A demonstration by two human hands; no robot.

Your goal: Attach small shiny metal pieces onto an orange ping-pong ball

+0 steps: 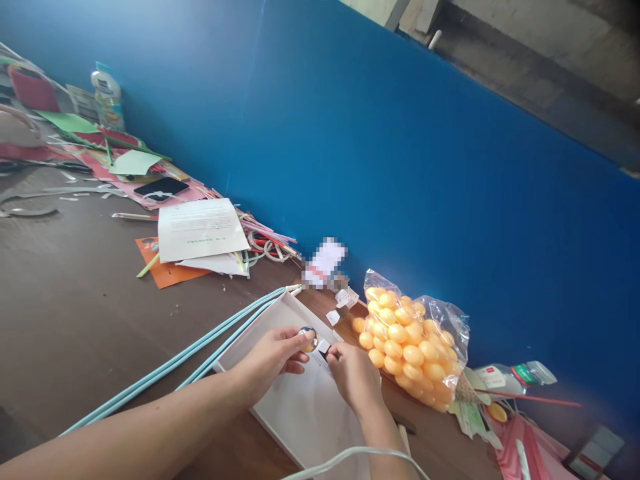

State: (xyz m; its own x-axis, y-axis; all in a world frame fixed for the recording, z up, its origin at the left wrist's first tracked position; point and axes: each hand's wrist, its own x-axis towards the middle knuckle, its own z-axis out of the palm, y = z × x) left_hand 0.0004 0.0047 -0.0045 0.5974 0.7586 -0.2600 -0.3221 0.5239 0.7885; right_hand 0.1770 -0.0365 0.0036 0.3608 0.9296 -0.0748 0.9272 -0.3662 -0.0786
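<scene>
My left hand [280, 352] pinches a small, shiny, round metallic piece [311, 340] between thumb and fingers. Close beside it, my right hand [353, 372] is closed on a small white and dark piece [324, 347], whose kind I cannot make out. Both hands are above a shallow white box or lid [295, 427] lying on the brown table. Whether the two small pieces touch is hard to tell. A pale cord [345, 456] crosses in front of my right forearm at the bottom.
A clear bag of orange balls [413, 350] stands right of the box, with a plastic bottle [515, 377] beyond. Light blue tubes [200, 348] run along the left. Printed paper [200, 230], a phone [161, 189] and craft scraps lie further left. A blue partition [350, 147] rises behind.
</scene>
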